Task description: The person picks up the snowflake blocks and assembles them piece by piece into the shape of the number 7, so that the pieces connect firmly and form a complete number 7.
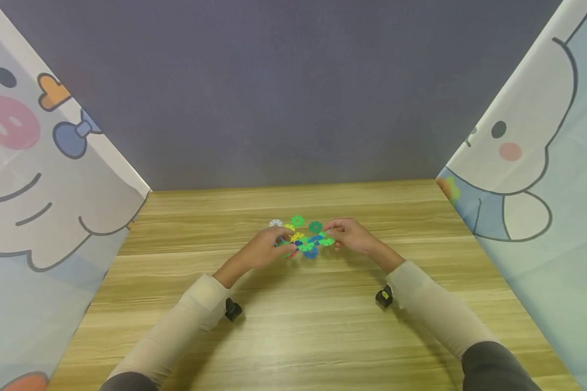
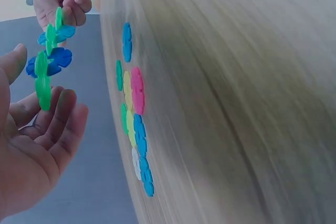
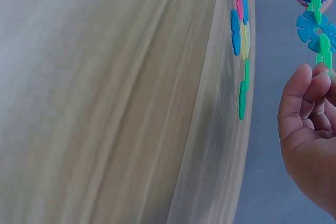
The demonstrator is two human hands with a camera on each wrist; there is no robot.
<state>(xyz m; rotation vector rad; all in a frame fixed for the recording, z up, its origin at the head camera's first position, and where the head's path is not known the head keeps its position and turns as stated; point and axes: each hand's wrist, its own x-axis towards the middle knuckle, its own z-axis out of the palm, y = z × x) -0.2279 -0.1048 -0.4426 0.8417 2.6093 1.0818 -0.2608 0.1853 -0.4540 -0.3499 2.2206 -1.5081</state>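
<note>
A short chain of interlocked green and blue notched plastic discs (image 1: 306, 246) hangs above the table between both hands. My right hand (image 1: 352, 234) pinches the green disc (image 3: 324, 51) at its right end between thumb and fingertips. On the other side, my left hand (image 1: 265, 248) has its thumb and fingers spread around the chain's left end. In the left wrist view, the end green disc (image 2: 43, 82) overlaps the left fingers (image 2: 63, 124), while the thumb stands apart from it. Two blue discs (image 2: 50, 62) sit between the green ones, set crosswise.
Loose discs lie flat on the wooden table (image 1: 303, 326) beneath and beyond the hands: white (image 1: 275, 223), green (image 1: 297, 220), dark green (image 1: 315, 227), yellow (image 1: 297, 237), pink (image 2: 137, 90) and blue (image 1: 310, 252). A grey panel (image 1: 293, 98) rises behind, with cartoon-printed sheets (image 1: 528, 217) at both sides.
</note>
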